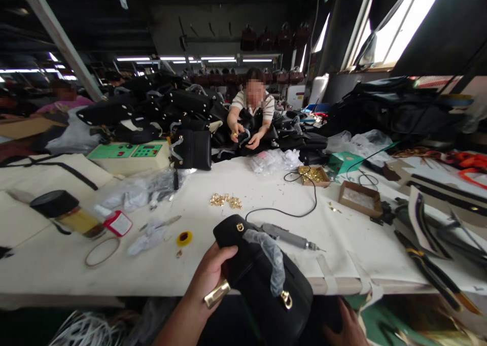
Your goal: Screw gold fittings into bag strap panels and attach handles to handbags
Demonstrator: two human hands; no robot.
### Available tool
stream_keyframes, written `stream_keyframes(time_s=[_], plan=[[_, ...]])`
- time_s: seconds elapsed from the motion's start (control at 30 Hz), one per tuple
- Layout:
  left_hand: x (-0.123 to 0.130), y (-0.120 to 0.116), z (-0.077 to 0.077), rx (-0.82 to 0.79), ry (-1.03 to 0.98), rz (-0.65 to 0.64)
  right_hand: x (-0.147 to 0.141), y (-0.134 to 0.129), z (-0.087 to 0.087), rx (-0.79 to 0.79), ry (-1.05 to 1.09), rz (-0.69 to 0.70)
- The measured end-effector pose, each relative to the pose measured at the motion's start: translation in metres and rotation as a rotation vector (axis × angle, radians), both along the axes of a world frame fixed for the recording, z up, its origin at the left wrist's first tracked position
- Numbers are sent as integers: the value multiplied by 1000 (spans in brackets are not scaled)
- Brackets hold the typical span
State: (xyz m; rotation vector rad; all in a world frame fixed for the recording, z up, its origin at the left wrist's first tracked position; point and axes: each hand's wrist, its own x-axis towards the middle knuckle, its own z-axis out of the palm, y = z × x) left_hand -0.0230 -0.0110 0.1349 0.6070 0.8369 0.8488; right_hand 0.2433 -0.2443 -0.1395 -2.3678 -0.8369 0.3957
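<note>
In the lower middle of the head view, my left hand [213,270] grips a black handbag [262,280] by its upper end, thumb on top. The bag is tilted over the table's front edge. Gold rings sit at both ends of its handle [272,257], which is wrapped in clear plastic. A gold metal clasp [217,294] sticks out beside my left wrist. My right hand [348,325] is low at the right, apart from the bag, with thumb and fingers spread and partly cut off by the frame. Just behind the bag lies a grey electric screwdriver [291,236].
Gold fittings [226,200] lie in a small pile on the white table [213,178]. Cardboard boxes [360,199], pliers-like tools [429,270], a red-labelled bottle [118,223] and a yellow ring [184,238] surround the work spot. Opposite, a co-worker [253,102] handles a bag before piled black bags [160,100].
</note>
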Motion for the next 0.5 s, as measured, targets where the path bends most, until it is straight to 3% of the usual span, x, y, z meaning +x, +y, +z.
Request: stream_keyframes(time_s=[0.13,0.27,0.37,0.5], plan=[[-8,-2,-4,-39,-41,-29,-8,1,1,-137,4,50],[-15,-7,-5,-43,-64,-71,-7,-3,16,-78,45,84],[-18,-11,-3,-23,-74,-82,-2,-7,43,-38,136,85],[-23,-17,-2,6,-44,-87,-10,-3,104,-42,313,10]])
